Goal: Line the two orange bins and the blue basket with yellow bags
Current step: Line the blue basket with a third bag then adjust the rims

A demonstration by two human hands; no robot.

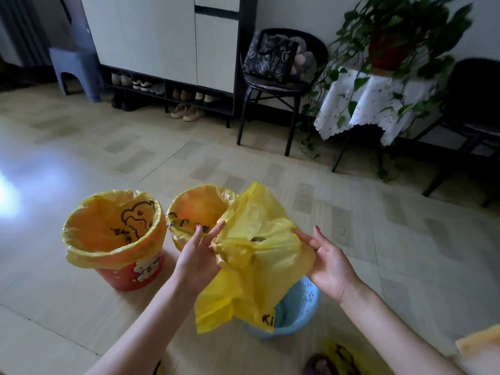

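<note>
Two orange bins stand on the floor, each with a yellow bag folded over its rim: the left bin [127, 277] and the second bin [198, 207] just right of it. A blue basket [300, 307] sits nearer me, mostly hidden under a loose yellow bag [251, 266] held in the air above it. My left hand [197, 255] pinches the bag's left edge. My right hand [327, 263] grips its right edge. The bag hangs crumpled between them, its lower end draping over the basket's opening.
A black chair [273, 85] with a dark bag, a small cloth-covered table [373, 101] with a potted plant, and a shoe cabinet [167, 85] line the far wall. A grey stool [75, 69] stands at the back left. More yellow plastic [341, 355] lies by my feet.
</note>
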